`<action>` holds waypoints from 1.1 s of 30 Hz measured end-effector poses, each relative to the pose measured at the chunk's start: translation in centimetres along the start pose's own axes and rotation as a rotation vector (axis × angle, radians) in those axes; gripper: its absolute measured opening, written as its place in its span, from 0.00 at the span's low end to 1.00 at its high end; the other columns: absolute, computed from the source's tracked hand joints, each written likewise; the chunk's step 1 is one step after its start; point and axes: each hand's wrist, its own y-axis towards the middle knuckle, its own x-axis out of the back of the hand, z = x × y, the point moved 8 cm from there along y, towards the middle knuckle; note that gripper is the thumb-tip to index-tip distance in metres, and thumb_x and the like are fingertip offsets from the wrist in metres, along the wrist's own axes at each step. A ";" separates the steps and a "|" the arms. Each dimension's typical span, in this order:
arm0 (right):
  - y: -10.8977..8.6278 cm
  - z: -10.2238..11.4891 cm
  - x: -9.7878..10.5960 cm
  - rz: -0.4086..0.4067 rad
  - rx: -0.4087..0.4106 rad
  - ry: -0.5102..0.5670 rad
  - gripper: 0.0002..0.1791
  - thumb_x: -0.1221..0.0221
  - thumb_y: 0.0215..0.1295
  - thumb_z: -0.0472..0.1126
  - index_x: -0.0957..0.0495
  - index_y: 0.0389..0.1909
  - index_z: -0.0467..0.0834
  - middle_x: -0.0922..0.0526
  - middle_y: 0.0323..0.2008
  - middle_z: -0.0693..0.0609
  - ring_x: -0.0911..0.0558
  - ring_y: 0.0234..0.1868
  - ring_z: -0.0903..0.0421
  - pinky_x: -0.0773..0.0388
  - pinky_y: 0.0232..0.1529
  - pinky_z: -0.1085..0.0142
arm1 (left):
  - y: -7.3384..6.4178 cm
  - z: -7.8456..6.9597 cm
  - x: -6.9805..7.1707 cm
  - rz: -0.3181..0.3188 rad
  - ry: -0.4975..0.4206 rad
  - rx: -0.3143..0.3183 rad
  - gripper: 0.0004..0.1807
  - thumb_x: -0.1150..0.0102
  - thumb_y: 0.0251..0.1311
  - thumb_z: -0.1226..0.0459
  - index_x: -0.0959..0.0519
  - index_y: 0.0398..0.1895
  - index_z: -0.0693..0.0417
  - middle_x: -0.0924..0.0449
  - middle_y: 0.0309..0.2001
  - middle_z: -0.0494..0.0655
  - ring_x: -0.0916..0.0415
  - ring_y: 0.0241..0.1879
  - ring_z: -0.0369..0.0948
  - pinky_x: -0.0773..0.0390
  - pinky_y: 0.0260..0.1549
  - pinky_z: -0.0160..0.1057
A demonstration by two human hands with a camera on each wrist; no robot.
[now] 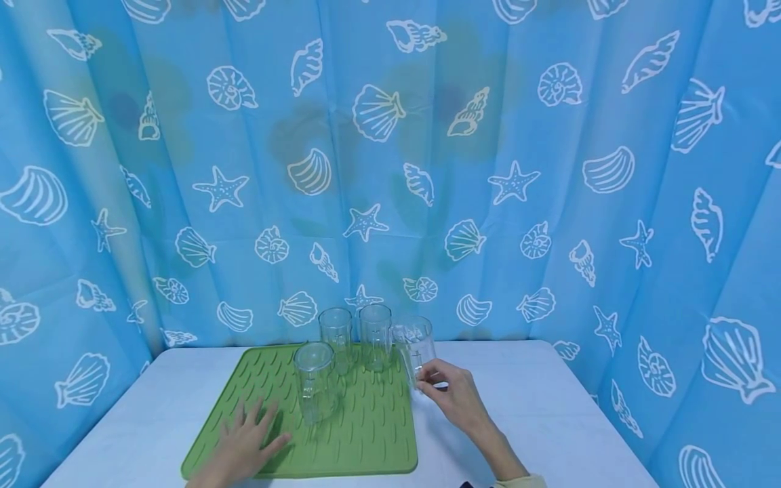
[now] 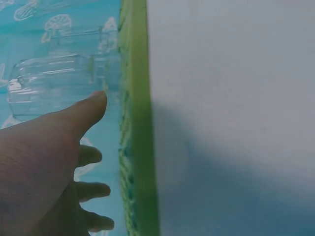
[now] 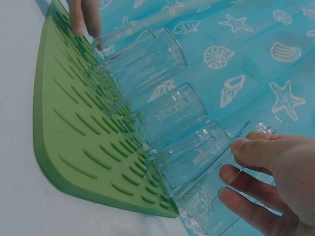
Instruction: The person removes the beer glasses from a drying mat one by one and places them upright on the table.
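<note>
My right hand [image 1: 451,396] pinches a clear glass mug [image 1: 411,346] with thumb and fingers near its handle. This mug stands at the right edge of the green ridged mat [image 1: 366,440]; whether its base touches anything is unclear. In the right wrist view, my right hand [image 3: 280,182] holds the mug [image 3: 209,209] beside the row of others. Fingers spread, my left hand [image 1: 244,444] is over the mat's front left part, holding nothing. Nearest to it is the front glass mug [image 1: 316,390]. The left wrist view shows my left hand [image 2: 44,157] with a clear mug [image 2: 54,86] beyond the thumb.
Two more clear glasses, one on the left [image 1: 335,339] and one on the right [image 1: 375,339], stand close together at the mat's back edge. A white table [image 1: 506,407] lies under the mat. Behind it hangs a blue curtain [image 1: 390,169] with white shells and starfish.
</note>
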 end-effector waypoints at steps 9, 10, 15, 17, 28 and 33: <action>-0.1 -1.3 0.0 -0.030 -0.045 0.011 0.11 0.30 0.55 0.34 0.20 0.31 0.52 0.14 0.33 0.55 0.13 0.33 0.59 0.15 0.37 0.68 | 0.2 1.4 -1.9 0.098 -0.014 0.082 0.46 0.53 0.63 0.33 0.39 0.74 0.55 0.49 0.73 0.73 0.63 0.69 0.80 0.60 0.56 0.85; -0.1 -1.4 0.0 -0.032 -0.048 0.011 0.11 0.30 0.55 0.34 0.20 0.31 0.52 0.14 0.33 0.55 0.13 0.34 0.59 0.15 0.37 0.69 | 0.3 1.5 -1.9 0.107 -0.015 0.089 0.47 0.53 0.62 0.33 0.38 0.73 0.55 0.49 0.73 0.73 0.62 0.69 0.80 0.59 0.56 0.85; -0.1 -2.1 -0.1 -0.029 -0.064 0.015 0.09 0.31 0.57 0.35 0.20 0.32 0.52 0.14 0.33 0.56 0.13 0.35 0.60 0.15 0.39 0.69 | 0.4 1.6 -2.0 0.130 -0.002 0.090 0.47 0.51 0.61 0.32 0.38 0.73 0.55 0.48 0.73 0.73 0.61 0.68 0.81 0.58 0.55 0.85; -0.1 -2.3 0.0 -0.029 -0.071 0.018 0.09 0.31 0.57 0.36 0.20 0.32 0.52 0.14 0.33 0.56 0.13 0.34 0.60 0.15 0.39 0.68 | 0.4 1.6 -2.0 0.141 -0.009 0.090 0.47 0.52 0.61 0.32 0.38 0.73 0.55 0.48 0.73 0.73 0.61 0.68 0.81 0.59 0.55 0.85; -0.3 -3.9 -0.2 -0.044 -0.112 0.038 0.08 0.31 0.56 0.34 0.20 0.31 0.49 0.15 0.32 0.54 0.14 0.32 0.60 0.16 0.38 0.68 | 0.3 1.6 -2.1 0.175 0.001 0.097 0.48 0.53 0.61 0.32 0.38 0.73 0.55 0.48 0.73 0.72 0.59 0.68 0.81 0.59 0.55 0.85; -0.1 -4.5 -0.4 -0.046 -0.139 0.058 0.07 0.31 0.56 0.35 0.19 0.31 0.48 0.15 0.32 0.52 0.14 0.33 0.59 0.17 0.38 0.71 | 0.3 1.6 -2.2 0.192 0.014 0.094 0.47 0.54 0.61 0.31 0.38 0.73 0.55 0.47 0.73 0.70 0.59 0.68 0.80 0.59 0.55 0.85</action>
